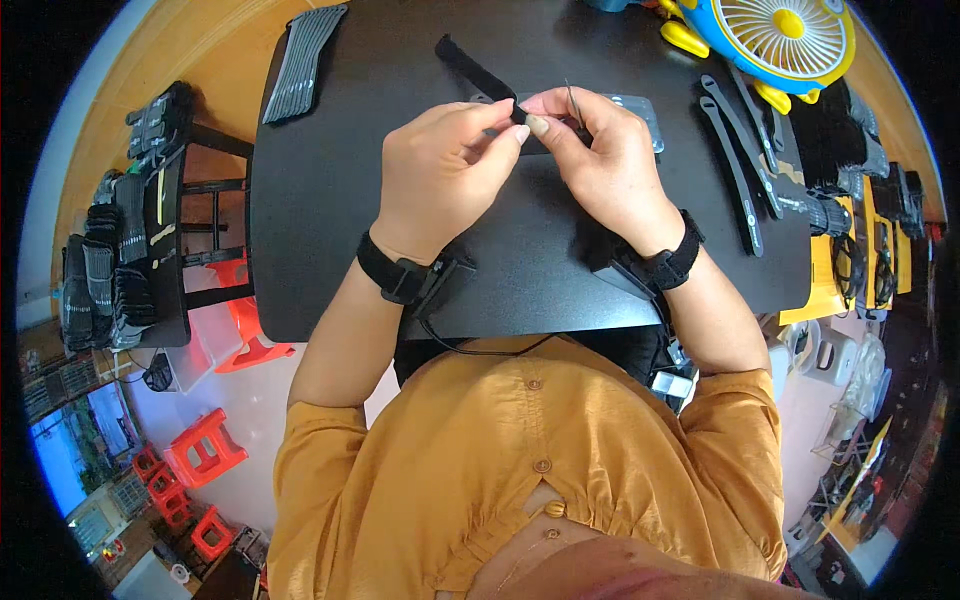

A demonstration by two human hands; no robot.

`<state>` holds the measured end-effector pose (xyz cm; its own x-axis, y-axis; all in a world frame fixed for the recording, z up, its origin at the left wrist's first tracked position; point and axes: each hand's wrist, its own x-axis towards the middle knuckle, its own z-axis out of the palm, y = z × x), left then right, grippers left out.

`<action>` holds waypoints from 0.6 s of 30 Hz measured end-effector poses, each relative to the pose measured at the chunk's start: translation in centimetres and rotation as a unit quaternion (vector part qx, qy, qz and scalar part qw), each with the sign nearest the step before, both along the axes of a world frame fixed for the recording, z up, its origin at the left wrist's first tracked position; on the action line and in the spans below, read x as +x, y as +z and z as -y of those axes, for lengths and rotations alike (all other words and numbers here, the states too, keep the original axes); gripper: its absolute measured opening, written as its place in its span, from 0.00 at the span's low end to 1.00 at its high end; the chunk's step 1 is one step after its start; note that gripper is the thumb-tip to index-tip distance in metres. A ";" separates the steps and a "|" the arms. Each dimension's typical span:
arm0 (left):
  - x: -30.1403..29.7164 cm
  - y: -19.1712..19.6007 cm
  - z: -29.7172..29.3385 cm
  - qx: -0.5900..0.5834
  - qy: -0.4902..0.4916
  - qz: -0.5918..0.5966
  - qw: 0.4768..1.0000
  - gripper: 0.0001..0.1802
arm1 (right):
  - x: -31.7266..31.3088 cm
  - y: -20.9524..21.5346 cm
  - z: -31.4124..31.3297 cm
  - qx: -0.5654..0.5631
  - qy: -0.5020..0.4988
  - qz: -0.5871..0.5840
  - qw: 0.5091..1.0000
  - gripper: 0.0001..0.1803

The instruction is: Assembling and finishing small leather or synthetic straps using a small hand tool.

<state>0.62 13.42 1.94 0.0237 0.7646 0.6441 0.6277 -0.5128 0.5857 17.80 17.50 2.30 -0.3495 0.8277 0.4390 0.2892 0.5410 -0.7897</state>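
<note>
A short black fabric strap (478, 70) slants up and away from my fingers over the dark table. Its near end is pinched between the thumb and fingers of my left hand (440, 165). My right hand (605, 150) grips the same end, its thumb nearly touching the left one. A thin, pointed metal tool (572, 98) pokes out between the right hand's fingers; its kind is not clear. Partly hidden behind the right hand, a clear, flat plastic item (645, 118) rests on the table.
Several black straps with holed ends (738, 185) lie on the right, below a blue and yellow fan (785, 35). A grey strap bundle (303, 65) sits at the far left. Stacked bundles (105, 265) fill a side stand. Red stools (207, 450) stand on the floor.
</note>
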 end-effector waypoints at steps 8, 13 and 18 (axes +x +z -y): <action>-0.5 -0.7 -0.3 0.008 -0.029 0.034 0.999 0.12 | 0.3 0.2 -0.2 0.088 0.012 0.030 0.996 0.06; -0.2 -0.7 -0.1 -0.001 -0.024 0.050 0.998 0.11 | 0.3 0.5 -0.3 0.167 0.019 0.042 0.985 0.06; 0.4 -1.1 -0.1 0.001 -0.003 0.054 0.999 0.09 | 0.0 0.3 0.0 0.206 0.000 0.051 0.977 0.07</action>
<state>0.99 13.56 0.82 -0.0418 0.7630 0.6450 0.5578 -0.5178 0.6487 17.81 17.47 2.63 -0.4089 0.5877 0.6981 0.3554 0.8072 -0.4714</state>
